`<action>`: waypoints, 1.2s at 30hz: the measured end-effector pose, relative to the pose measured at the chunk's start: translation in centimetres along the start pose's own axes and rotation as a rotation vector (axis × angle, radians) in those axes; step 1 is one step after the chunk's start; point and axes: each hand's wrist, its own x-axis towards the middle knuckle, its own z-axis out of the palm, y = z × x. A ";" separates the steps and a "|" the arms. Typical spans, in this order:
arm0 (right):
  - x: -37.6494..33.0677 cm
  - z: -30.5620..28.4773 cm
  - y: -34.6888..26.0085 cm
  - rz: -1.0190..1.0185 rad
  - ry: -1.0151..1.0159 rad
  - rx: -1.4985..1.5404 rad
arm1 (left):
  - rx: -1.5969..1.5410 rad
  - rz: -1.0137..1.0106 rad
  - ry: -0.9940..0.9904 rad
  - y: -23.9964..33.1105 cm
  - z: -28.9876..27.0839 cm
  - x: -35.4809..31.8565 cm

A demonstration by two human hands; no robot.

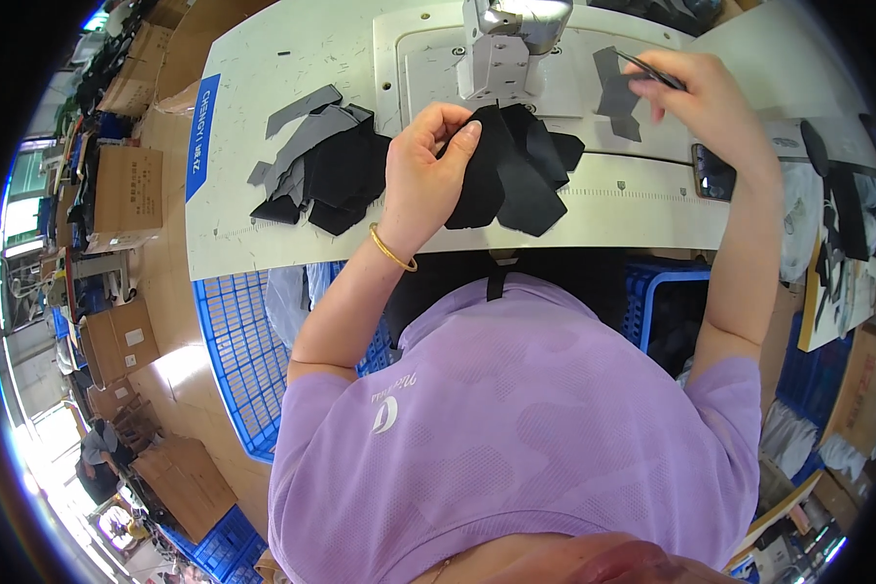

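My left hand (430, 165) is closed, thumb and finger pinching the upper edge of a black fabric piece (479, 175). That piece lies with several other black cut pieces (533, 180) at the table's front, just before the sewing machine head (504, 54). In my right hand (696, 90) is a slim dark pointed tool (657, 72), like tweezers or snips; which of the two I cannot tell. Its tip is over a small stack of grey fabric pieces (615, 95) right of the machine. Left of my left hand lies a loose pile of grey and black fabric pieces (326, 165).
The white table (652, 209) has a ruler scale near its front edge. A phone (714, 173) lies at its right. Blue plastic baskets (234, 341) stand below. Cardboard boxes (127, 190) line the left side, where another person (102, 448) is far off.
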 end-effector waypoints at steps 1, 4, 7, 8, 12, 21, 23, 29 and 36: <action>-0.7 -0.6 -2.1 0.051 -0.044 0.187 | 0.003 0.000 0.007 -0.1 0.1 -0.1; -1.8 1.5 -5.8 0.108 -0.106 0.795 | -0.095 -0.002 0.030 -0.4 1.5 0.1; -2.0 9.3 -9.5 0.200 0.124 1.262 | -0.018 -0.014 0.097 1.2 2.6 -0.9; -1.9 10.3 -9.9 0.171 0.176 1.203 | -0.010 -0.015 0.097 1.6 2.7 -0.9; -1.9 11.7 -9.3 0.248 0.156 1.229 | -0.315 0.131 0.089 1.6 2.4 -1.3; -2.1 13.2 -9.9 0.264 0.259 1.134 | -0.268 0.081 0.014 2.4 1.9 -1.0; -2.3 12.4 -10.2 0.282 0.322 1.086 | -0.331 0.023 0.027 2.3 1.7 -0.7; -2.6 12.3 -10.0 0.165 0.431 0.901 | -0.351 -0.009 0.067 2.8 1.5 -0.8; -2.6 12.0 -9.8 0.227 0.398 1.057 | -0.421 -0.074 0.051 3.9 1.4 -1.3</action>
